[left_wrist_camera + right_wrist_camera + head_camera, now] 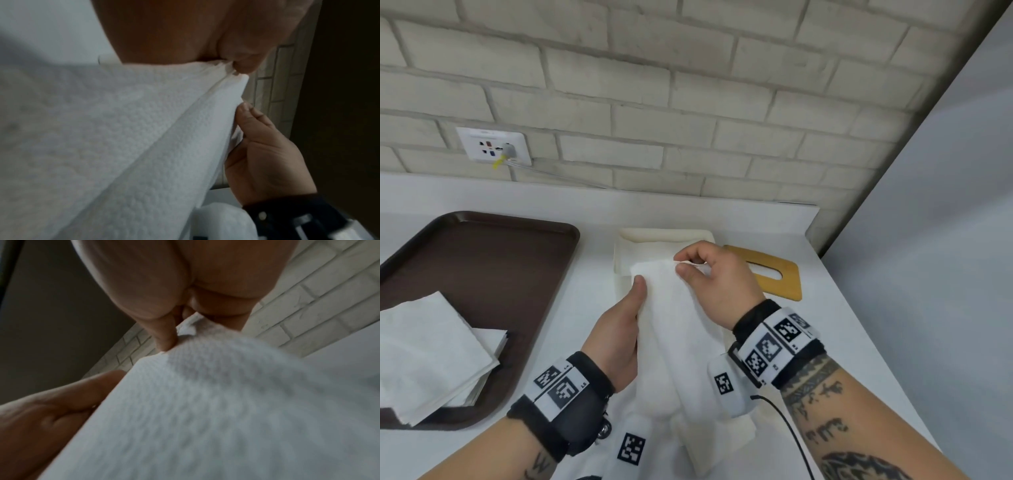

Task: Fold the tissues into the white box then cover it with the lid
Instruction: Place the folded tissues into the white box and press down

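Held a long, soft, embossed white paper tissue (671, 329) up off the white counter (859, 325) with both hands, probably to line up the edges for a fold. Right hand (717, 284) at 12 o'clock, fingers (685, 271) pinched on the top corner; left hand (619, 329) at 9 o'clock, thumb clamped on the side edge. Open white rectangular box (626, 246) just behind at 12, likely so the fold drops straight in. Flat wooden lid with an oval slot (784, 270) at 2. More limp tissues stacked (431, 353) on a glossy brown plastic tray (493, 260) at 9.
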{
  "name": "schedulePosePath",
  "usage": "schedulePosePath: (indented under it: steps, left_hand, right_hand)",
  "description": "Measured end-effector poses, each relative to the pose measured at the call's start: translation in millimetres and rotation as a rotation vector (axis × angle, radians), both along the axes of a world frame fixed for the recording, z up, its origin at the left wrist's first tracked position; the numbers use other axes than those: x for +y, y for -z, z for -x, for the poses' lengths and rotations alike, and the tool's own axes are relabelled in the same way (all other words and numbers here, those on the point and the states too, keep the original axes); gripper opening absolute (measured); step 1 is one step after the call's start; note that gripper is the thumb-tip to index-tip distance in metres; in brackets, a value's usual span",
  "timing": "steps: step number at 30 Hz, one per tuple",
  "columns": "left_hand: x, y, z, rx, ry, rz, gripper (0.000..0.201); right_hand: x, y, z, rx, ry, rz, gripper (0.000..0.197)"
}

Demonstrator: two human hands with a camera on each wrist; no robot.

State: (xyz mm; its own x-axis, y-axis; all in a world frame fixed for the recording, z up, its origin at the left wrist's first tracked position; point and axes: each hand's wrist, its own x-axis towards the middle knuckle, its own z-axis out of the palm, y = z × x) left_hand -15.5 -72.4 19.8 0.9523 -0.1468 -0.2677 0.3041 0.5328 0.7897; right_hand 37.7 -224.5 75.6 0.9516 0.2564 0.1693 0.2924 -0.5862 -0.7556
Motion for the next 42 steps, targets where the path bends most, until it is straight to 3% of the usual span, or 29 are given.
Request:
schedulePosePath:
  steps: [4,11,13,16,18,22,29,32,34,35,37,40,42]
  left_hand:
    - [-1,2,-2,-0.019,0.025,-0.002,0.066]
    - [-1,10,-6,-0.084,0.021,-0.017,0.046]
    - [-3,9,-8,-0.101,0.013,-0.015,0.043]
    - [-6,4,-11,-0.09,-0.042,0.001,0.047]
    - [-5,3,-15,-0.059,-0.09,0.049,0.049]
    - [-4,6,-17,0.025,-0.142,0.144,0.056]
    - [-16,21,-7,0.11,-0.146,0.136,0.052]
    - [-16,25,-6,0.117,-0.181,0.103,0.052]
    - [-12,26,-7,0.108,-0.225,0.077,0.05]
    - [-10,25,-7,0.102,-0.246,0.068,0.049]
    - [-6,27,-7,0.116,-0.287,0.055,0.049]
    - [-6,29,-5,0.136,-0.326,0.049,0.048]
    - [-10,27,-1,0.128,-0.328,0.034,0.044]
  right_hand:
    - [11,12,-2,0.014,0.043,-0.007,0.004]
    - [10,11,-8,0.057,0.02,0.019,0.011]
    - [7,12,-8,0.072,0.034,-0.018,0.022]
    - [-1,16,-4,0.192,0.1,-0.179,0.061]
    - [-8,22,1,0.307,0.104,-0.276,0.077]
    - [-20,43,16,0.385,0.058,-0.112,0.079]
    - [-40,76,46,0.512,0.08,-0.129,0.097]
    - [-63,84,55,0.58,0.053,-0.121,0.089]
    - [-88,88,52,0.58,0.163,-0.22,0.056]
    - [-103,91,47,0.535,0.252,-0.202,0.042]
    - [-136,103,31,0.437,0.374,0.08,0.032]
    - [-157,122,17,0.472,0.305,0.543,0.044]
    - [-155,131,13,0.498,0.263,0.677,0.043]
